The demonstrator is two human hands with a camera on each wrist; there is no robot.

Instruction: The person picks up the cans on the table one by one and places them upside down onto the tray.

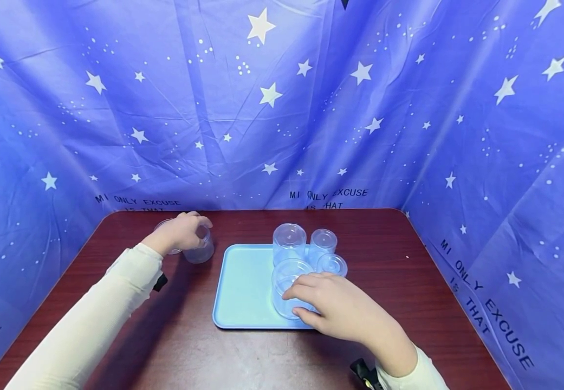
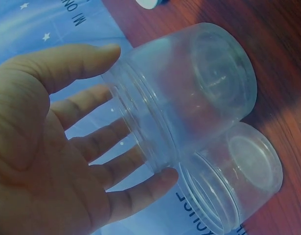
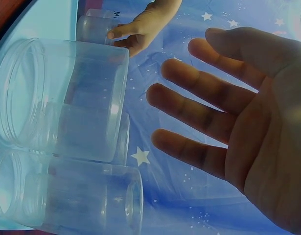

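Observation:
At the table's left back, my left hand (image 1: 182, 232) holds a clear plastic jar (image 1: 200, 250) from above. In the left wrist view its thumb and fingers are spread around the threaded rim of that jar (image 2: 189, 93), mouth towards the palm. A second clear jar (image 2: 238, 171) stands beside it. My right hand (image 1: 332, 303) hovers over the front large clear jar (image 1: 284, 306) on the light blue tray (image 1: 242, 287). In the right wrist view the right hand (image 3: 248, 112) has its fingers extended, apart from the jar (image 3: 86, 98), whose threaded neck faces the tray.
Behind and beside the front jar, another large clear jar (image 1: 289, 241) and smaller clear jars (image 1: 323, 242) crowd the tray's right side. The dark red wooden table (image 1: 203, 346) is bordered by blue star-patterned curtains (image 1: 242, 130) at the back and both sides.

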